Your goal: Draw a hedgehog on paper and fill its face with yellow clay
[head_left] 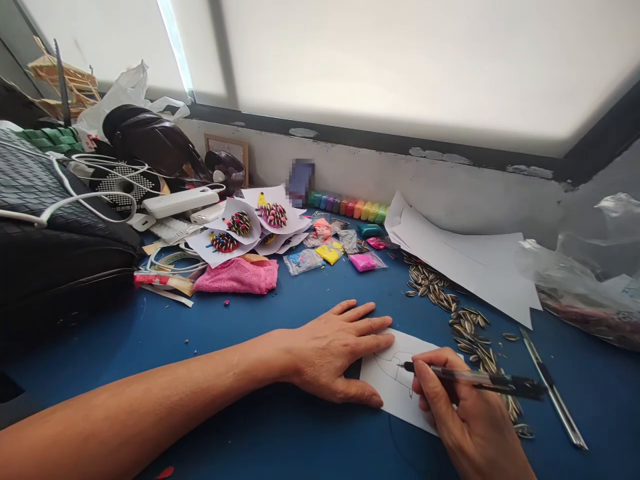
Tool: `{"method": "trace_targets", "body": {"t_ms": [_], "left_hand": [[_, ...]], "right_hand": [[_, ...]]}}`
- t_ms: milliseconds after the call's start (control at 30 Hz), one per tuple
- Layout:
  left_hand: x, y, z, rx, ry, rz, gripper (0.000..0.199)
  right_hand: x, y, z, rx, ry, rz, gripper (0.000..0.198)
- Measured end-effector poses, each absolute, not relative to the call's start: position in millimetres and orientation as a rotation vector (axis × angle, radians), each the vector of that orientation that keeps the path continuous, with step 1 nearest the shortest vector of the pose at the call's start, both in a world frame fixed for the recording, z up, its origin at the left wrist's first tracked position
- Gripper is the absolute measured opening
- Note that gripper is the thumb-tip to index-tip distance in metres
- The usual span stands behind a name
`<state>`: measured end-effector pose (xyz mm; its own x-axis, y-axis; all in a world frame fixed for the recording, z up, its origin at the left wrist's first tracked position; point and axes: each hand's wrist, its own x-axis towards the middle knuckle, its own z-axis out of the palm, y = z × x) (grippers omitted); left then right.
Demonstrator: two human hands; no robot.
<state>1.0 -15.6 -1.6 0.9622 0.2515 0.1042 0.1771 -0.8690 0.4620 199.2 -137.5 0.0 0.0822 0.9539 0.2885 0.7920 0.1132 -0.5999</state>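
Monitoring the head view, I read: right hand [465,417] grasping the pen [500,381], its tip at the line drawing [397,377] on the small sheet [404,407]; left hand [337,350] released, spread flat across the blue table [310,440] and the sheet's left edge

L hand [345,353] flat, fingers on sm. white paper [400,400]; R hand [460,407] w/ blk pen [475,379], tip at drawn lines.

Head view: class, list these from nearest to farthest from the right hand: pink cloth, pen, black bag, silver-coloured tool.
1. Pen: held in the right hand.
2. Silver-coloured tool: just to that hand's right.
3. Pink cloth: well to the left.
4. Black bag: at the view's left edge.
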Motion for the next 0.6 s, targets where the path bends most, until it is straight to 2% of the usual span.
{"method": "trace_targets", "body": {"t_ms": [600], "left_hand": [[1.3,-15.7,-1.9,2.641,0.307,0.226,0.079]], "right_hand": [[199.4,-134.9,-5.1,-1.692,-1.833,0.218,0.024]]}}
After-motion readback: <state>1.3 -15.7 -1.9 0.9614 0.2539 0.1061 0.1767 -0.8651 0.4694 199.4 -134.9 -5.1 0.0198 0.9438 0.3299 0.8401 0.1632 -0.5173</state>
